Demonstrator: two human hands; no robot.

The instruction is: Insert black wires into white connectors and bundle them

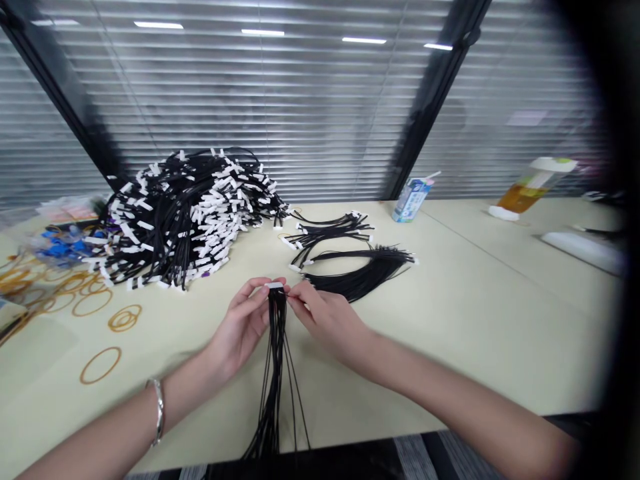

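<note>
My left hand (249, 319) pinches a white connector (275, 285) from its left side. A bundle of thin black wires (274, 380) hangs from that connector toward the table's front edge, a few strands splayed to the right. Close against the connector's right side, my right hand (325, 317) has its thumb and forefinger pressed together on what looks like a thin black wire; its end is too small to make out. Just beyond my right hand lies a loose bundle of black wires (363, 280). Behind it are several black cables with white connectors (330, 233).
A large heap of black cables with white connectors (200, 207) fills the back left. Rubber bands (101, 365) and blue pieces in plastic (63, 245) lie at left. A drink carton (413, 200) and a bottle of amber liquid (530, 187) stand at the back right, before window blinds.
</note>
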